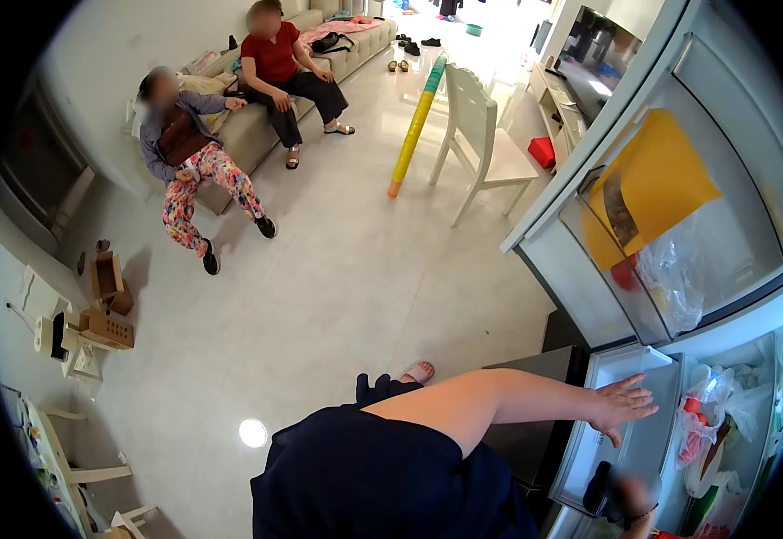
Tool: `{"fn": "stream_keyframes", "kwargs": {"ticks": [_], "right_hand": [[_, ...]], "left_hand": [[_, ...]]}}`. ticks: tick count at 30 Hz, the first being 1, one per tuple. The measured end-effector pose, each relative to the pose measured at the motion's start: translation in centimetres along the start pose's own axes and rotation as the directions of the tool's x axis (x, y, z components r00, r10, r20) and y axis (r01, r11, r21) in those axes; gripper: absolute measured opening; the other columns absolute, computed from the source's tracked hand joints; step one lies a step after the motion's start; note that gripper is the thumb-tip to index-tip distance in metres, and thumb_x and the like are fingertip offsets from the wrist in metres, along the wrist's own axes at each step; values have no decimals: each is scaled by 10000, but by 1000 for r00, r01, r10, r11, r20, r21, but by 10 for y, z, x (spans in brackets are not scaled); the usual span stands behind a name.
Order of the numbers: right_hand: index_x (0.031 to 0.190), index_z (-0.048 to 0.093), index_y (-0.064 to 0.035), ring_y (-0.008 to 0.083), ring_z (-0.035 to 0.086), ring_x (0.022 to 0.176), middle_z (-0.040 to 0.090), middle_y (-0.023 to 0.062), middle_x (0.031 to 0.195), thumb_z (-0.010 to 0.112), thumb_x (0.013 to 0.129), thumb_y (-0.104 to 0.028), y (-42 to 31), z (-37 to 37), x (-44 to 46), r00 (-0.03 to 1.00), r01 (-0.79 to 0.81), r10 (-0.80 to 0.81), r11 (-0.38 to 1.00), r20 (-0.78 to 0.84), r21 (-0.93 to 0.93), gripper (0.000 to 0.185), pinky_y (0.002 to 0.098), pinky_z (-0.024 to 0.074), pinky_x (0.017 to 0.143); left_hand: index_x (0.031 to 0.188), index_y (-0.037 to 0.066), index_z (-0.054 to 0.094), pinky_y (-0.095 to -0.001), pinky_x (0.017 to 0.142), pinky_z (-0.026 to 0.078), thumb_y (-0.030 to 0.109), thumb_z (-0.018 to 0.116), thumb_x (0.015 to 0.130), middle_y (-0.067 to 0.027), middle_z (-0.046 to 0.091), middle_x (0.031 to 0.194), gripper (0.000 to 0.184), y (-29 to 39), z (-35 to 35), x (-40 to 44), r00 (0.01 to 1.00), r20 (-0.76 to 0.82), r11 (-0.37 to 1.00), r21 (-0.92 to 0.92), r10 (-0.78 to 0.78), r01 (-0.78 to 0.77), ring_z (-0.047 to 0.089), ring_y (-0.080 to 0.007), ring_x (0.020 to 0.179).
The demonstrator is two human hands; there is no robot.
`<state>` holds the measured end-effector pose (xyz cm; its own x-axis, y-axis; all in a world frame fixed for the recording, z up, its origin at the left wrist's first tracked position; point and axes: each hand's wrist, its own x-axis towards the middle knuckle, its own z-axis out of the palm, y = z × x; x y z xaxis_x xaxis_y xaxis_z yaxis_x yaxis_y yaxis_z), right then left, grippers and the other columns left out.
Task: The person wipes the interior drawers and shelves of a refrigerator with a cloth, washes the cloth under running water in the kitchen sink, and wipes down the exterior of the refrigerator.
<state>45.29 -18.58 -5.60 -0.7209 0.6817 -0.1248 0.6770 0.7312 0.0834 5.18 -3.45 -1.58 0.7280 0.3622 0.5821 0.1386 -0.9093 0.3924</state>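
Note:
My left hand [623, 409] reaches out over a pale open compartment [596, 449] of the fridge, fingers spread and nothing in them. Close to the bottom edge is my right hand [634, 496], with a dark beaded bracelet at the wrist; a blur covers its fingers. A small black object [598, 487] lies against or beside that hand, and whether it is held I cannot tell. Right of both hands, plastic bags of food [713, 418] fill another compartment. Above stands the open fridge door [733, 117], with a yellow bag [652, 184] and clear plastic bags in its shelf.
Two people sit on a long sofa [356, 54] at the upper left. A white chair [486, 135] stands beyond the fridge, with a yellow and green pole [417, 126] beside it. Cardboard boxes [107, 329] rest at the left. A TV [596, 56] is at the upper right.

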Motion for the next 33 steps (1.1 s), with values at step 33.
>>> {"fn": "stream_keyframes", "kwargs": {"ticks": [33], "right_hand": [[887,643,-99,130,562,581,626,11,731,561,936,-230,-82,-100,141,886,-352,448,821,-123,450,162,285,439,502]], "left_hand": [[1465,16,182,-564,1120,-108,573,662,738,-200,261,1496,1034,-3,12,0,999,-35,992,128,27,-22,135,-285,1434]]}}
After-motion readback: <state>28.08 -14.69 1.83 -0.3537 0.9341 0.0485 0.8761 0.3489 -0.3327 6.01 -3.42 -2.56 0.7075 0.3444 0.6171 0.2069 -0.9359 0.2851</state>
